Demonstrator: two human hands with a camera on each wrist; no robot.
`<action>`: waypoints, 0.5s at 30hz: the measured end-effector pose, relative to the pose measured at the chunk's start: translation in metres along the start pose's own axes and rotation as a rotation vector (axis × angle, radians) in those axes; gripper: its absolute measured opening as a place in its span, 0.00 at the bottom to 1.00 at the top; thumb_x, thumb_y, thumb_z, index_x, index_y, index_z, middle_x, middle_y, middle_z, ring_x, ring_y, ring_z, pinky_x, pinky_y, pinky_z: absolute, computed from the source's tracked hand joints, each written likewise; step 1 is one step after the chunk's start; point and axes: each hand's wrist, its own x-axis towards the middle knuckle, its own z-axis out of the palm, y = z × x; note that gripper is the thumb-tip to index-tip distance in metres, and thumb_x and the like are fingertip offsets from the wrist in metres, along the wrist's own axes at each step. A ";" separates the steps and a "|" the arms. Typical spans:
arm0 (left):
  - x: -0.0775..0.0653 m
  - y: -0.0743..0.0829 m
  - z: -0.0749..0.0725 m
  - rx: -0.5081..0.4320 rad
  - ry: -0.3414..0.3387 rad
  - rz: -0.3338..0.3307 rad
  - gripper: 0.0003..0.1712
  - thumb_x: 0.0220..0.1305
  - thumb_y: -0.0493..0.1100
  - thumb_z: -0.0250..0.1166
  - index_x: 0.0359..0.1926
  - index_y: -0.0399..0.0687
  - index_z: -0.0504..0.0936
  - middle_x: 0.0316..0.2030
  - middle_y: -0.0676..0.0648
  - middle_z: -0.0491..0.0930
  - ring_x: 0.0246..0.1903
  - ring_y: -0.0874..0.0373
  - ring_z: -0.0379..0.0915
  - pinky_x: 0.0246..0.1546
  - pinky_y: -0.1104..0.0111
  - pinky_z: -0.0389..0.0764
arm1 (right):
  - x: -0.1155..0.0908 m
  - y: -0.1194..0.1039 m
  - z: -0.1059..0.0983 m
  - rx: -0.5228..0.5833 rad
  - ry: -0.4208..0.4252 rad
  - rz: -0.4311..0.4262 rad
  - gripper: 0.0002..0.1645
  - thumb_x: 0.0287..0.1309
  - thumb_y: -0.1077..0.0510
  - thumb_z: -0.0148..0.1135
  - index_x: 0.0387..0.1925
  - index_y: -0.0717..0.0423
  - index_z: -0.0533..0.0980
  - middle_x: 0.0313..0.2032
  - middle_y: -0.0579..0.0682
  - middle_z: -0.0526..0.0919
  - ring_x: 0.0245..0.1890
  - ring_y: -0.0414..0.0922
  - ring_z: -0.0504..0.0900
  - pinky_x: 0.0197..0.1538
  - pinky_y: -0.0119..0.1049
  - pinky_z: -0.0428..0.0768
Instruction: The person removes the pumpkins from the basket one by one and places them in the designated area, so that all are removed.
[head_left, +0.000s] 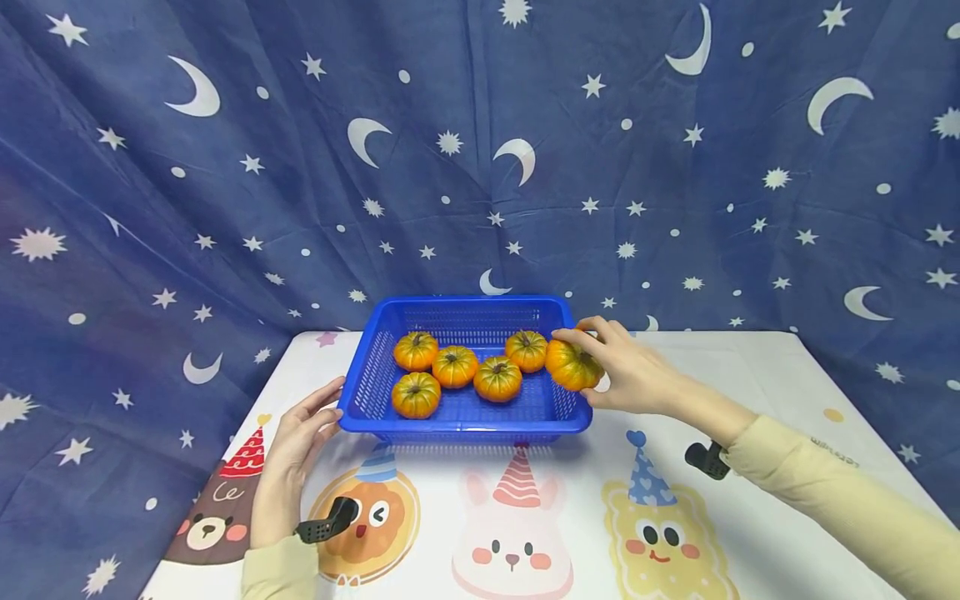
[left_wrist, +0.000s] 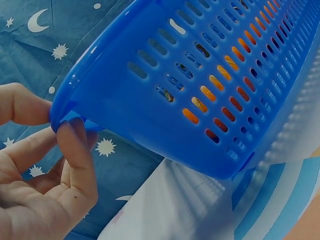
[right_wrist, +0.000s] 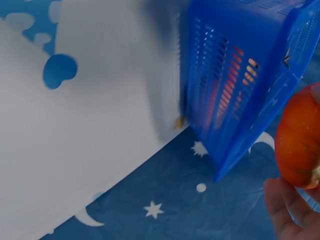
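Observation:
A blue plastic basket [head_left: 465, 427] with slotted walls stands on the table, holding several small orange-and-green pumpkins [head_left: 416, 395]. At its left end my left hand [head_left: 300, 437] grips the rim; the left wrist view shows thumb and fingers [left_wrist: 77, 160] pinching the basket's corner [left_wrist: 107, 95]. My right hand [head_left: 637, 375] holds another pumpkin [head_left: 573, 367] above the right rim, thumb on the near side and fingers over the far side. In the right wrist view, that pumpkin [right_wrist: 296, 140] is apart from the basket wall [right_wrist: 220, 85], and part of the hand lies outside the frame.
A white tablecloth [head_left: 592, 517] printed with cartoon animals covers the table. Behind it hangs a dark blue curtain [head_left: 465, 217] with moons and stars, close to the basket's far side. Each wrist wears a black strap device [head_left: 330, 521].

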 end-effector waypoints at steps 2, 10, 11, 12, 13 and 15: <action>0.000 0.000 0.000 0.003 0.000 0.000 0.34 0.64 0.31 0.55 0.71 0.38 0.59 0.46 0.64 0.75 0.48 0.70 0.72 0.47 0.75 0.75 | -0.003 0.004 -0.003 -0.009 0.016 0.014 0.50 0.39 0.52 0.74 0.67 0.40 0.64 0.57 0.53 0.69 0.45 0.48 0.70 0.30 0.30 0.71; 0.001 -0.001 0.000 0.002 0.005 0.006 0.34 0.64 0.31 0.55 0.71 0.36 0.59 0.44 0.65 0.76 0.48 0.69 0.72 0.47 0.74 0.76 | -0.013 0.020 -0.008 -0.029 0.052 0.076 0.51 0.37 0.53 0.76 0.67 0.43 0.64 0.56 0.55 0.70 0.47 0.52 0.71 0.34 0.35 0.71; 0.001 -0.001 0.000 0.003 0.006 0.007 0.34 0.63 0.31 0.56 0.70 0.36 0.60 0.44 0.65 0.76 0.48 0.69 0.72 0.47 0.74 0.76 | -0.014 0.022 -0.009 -0.029 0.053 0.086 0.51 0.37 0.54 0.76 0.67 0.43 0.64 0.56 0.55 0.70 0.47 0.53 0.71 0.34 0.35 0.72; 0.001 -0.002 0.000 0.003 0.005 0.009 0.34 0.63 0.31 0.56 0.70 0.36 0.60 0.44 0.65 0.76 0.48 0.69 0.72 0.47 0.74 0.76 | -0.015 0.024 -0.009 -0.029 0.056 0.097 0.51 0.37 0.54 0.76 0.67 0.43 0.64 0.56 0.55 0.70 0.47 0.54 0.71 0.33 0.35 0.72; 0.001 -0.002 0.000 0.002 0.005 0.011 0.34 0.63 0.31 0.56 0.70 0.37 0.60 0.44 0.65 0.77 0.47 0.69 0.72 0.47 0.74 0.76 | -0.016 0.025 -0.009 -0.029 0.055 0.109 0.51 0.37 0.54 0.76 0.67 0.43 0.63 0.56 0.56 0.69 0.48 0.54 0.71 0.32 0.35 0.72; 0.001 -0.002 0.000 -0.003 0.002 0.015 0.34 0.63 0.31 0.56 0.70 0.36 0.60 0.44 0.64 0.77 0.46 0.69 0.74 0.47 0.74 0.76 | -0.017 0.028 -0.008 -0.027 0.056 0.128 0.51 0.38 0.55 0.75 0.67 0.43 0.63 0.56 0.57 0.69 0.48 0.54 0.71 0.31 0.34 0.73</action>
